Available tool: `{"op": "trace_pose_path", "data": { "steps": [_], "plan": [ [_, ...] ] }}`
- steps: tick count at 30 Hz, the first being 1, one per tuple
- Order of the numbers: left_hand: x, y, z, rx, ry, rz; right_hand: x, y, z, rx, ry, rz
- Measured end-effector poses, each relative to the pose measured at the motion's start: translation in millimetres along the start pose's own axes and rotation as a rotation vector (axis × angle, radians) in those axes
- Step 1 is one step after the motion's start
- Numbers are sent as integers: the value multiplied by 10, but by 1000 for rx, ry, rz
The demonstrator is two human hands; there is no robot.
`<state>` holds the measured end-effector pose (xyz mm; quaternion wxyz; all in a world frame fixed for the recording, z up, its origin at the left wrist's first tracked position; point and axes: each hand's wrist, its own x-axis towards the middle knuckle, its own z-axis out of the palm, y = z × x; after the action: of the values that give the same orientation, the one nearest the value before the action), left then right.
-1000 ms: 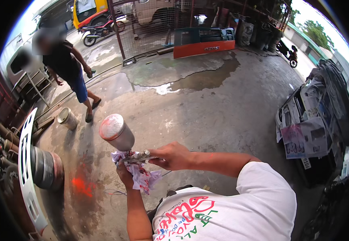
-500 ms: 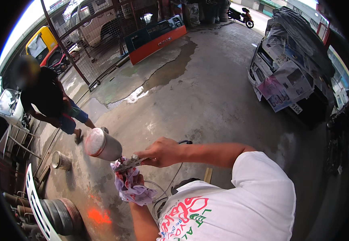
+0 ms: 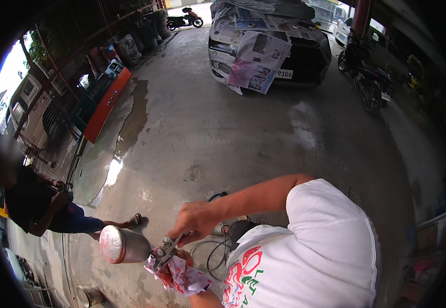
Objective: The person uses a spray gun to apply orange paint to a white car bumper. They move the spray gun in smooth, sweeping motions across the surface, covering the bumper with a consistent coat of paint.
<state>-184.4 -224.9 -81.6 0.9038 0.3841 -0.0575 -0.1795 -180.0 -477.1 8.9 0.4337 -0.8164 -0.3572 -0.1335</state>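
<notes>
In front of me is a paint spray gun (image 3: 167,251) with a grey, drum-shaped cup (image 3: 137,247), its pale end edged in red paint. A white and pink, red-stained cloth (image 3: 184,277) is bunched against the gun's metal body. My left hand (image 3: 185,256), mostly covered by the cloth and gun, is closed on that cloth from below. My right hand (image 3: 195,219) reaches in from the right, fingers bent down onto the gun's metal parts beside a small knob. Exactly which part its fingertips grip is hidden.
A person in dark clothes (image 3: 38,203) stands close at left. A tin can (image 3: 89,296) sits on the floor below the cup. Hose loops (image 3: 207,262) lie behind my hands. Ahead stands a paper-covered car (image 3: 269,51); a motorcycle (image 3: 369,84) is at right, an orange-and-green panel (image 3: 105,102) at left.
My view has swung to the right, bringing the car to the middle and the motorcycle in. Both hands stay on the gun and cloth. The person at left now has both hands raised together.
</notes>
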Motion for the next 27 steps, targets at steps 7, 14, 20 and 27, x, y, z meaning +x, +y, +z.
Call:
{"op": "trace_pose_path", "data": {
  "steps": [7, 14, 20, 27],
  "plan": [
    [-393, -263, -60, -377, -454, -473, -745, -714, 141, -19, 75, 95],
    [-254, -818, -749, -458, -464, -451, -959, -1047, 18, -108, 133, 80],
    [-175, -634, 222, -369, -133, -209, -1253, -912, -189, -293, 275, 183],
    [-106, -788, 436, -223, -51, -50, -1517, -826, -489, -335, 279, 203]
  ]
}}
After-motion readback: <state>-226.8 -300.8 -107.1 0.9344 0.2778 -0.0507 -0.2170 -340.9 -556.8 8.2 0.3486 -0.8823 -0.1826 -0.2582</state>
